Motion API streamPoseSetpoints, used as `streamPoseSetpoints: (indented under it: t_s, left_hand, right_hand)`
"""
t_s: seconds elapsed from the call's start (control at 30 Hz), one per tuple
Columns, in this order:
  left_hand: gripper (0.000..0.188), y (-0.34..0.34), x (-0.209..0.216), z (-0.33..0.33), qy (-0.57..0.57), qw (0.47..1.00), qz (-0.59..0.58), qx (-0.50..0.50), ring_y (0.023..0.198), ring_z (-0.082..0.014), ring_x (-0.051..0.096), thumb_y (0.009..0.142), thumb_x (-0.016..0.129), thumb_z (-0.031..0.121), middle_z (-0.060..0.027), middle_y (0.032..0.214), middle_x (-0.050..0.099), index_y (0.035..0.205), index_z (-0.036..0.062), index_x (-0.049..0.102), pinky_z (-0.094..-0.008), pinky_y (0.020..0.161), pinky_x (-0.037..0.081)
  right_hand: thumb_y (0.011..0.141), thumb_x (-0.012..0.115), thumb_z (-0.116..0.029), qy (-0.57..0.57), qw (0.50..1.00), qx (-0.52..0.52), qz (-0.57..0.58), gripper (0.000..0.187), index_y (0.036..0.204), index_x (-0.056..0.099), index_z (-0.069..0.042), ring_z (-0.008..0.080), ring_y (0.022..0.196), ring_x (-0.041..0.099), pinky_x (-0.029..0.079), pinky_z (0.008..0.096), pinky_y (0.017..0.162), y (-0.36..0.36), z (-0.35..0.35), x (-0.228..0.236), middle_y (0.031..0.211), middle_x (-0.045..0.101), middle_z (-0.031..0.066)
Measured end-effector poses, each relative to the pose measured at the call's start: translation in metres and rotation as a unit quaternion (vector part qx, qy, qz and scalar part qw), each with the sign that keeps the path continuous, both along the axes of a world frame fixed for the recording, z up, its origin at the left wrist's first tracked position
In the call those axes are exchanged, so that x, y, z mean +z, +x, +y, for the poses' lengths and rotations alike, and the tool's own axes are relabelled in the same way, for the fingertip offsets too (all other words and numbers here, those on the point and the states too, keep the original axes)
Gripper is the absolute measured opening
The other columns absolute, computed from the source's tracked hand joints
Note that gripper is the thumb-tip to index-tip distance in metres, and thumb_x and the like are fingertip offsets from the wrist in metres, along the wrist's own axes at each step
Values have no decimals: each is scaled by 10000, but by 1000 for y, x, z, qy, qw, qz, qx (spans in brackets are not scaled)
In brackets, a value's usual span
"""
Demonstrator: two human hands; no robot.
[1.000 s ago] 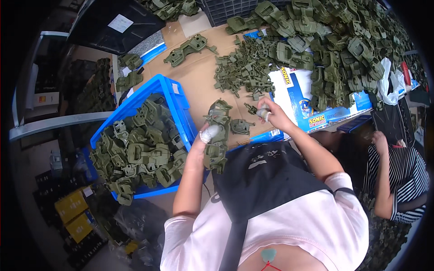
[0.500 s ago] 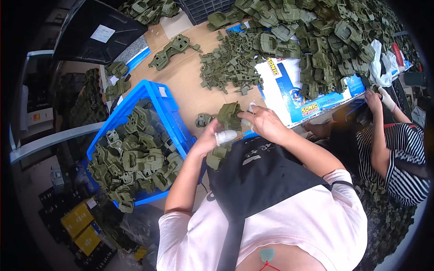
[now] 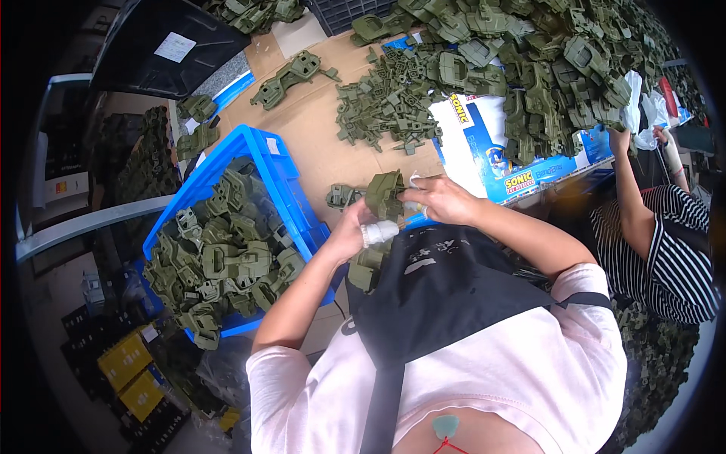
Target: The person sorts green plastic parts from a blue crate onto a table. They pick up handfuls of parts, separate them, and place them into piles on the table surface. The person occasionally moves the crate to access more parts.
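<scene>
An olive-green moulded plastic part (image 3: 384, 189) is held in front of my apron at the table's near edge. My left hand (image 3: 348, 234) is closed round its left side, with a white wrap on the thumb. My right hand (image 3: 448, 200) pinches at its right side, and white covering shows on its fingertips; a small piece there cannot be made out. The green part's lower end (image 3: 364, 271) hangs below my left thumb. Just beyond my left hand, another green part (image 3: 342, 197) lies on the cardboard.
At left stands a blue crate (image 3: 291, 204) full of green parts. A heap of small green pieces (image 3: 389, 102) lies on the cardboard (image 3: 302, 136), with larger parts (image 3: 544, 98) piled beyond. A longer green part (image 3: 291, 79) rests farther back. At right, a striped-shirted co-worker (image 3: 654, 242) reaches towards white bags.
My hands stay at the same part, the right wrist and elbow shifting slightly. At right, the co-worker's arms have moved farther forward, towards the white bags.
</scene>
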State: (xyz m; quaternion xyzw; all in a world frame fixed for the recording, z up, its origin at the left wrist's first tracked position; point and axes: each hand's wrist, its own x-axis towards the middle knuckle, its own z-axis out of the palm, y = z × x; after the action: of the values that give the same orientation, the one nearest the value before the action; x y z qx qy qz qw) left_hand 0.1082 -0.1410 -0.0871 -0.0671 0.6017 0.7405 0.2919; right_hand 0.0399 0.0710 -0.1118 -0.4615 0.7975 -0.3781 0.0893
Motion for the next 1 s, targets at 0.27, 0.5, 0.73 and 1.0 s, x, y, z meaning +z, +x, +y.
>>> streamPoseSetpoints:
  t_s: [0.27,0.5,0.73,1.0]
  left_hand:
    - [502,7,-20,-5,-56,996,45,-54,897,-115,571,726,703,28,-45,1044,588,1175,26,477,-283,785,477]
    - [376,-3,-31,-10,-43,993,-103,43,867,-121,587,807,627,175,-39,1002,590,1141,66,495,-269,734,492]
    - [411,-22,-44,-20,100,946,-121,282,854,-180,616,800,608,360,-76,985,624,1071,52,574,-341,782,508]
    - [510,-14,-61,-4,212,916,-228,254,837,-273,624,803,557,460,-170,942,616,1044,11,562,-386,776,517]
  right_hand:
    - [673,551,-8,15,996,-10,-82,300,968,584,-52,357,775,581,482,438,685,17,-4,-17,855,584,174]
    - [711,536,3,-62,974,-28,-217,312,1015,561,-63,343,858,579,478,418,770,-8,-5,-10,897,596,191]
    - [724,533,-16,163,949,-219,157,314,1030,557,-83,349,852,558,451,431,773,-57,-8,-100,820,562,160]
    - [763,583,-41,20,975,-137,-174,223,977,525,-72,326,762,597,470,389,664,-13,18,-32,869,589,130]
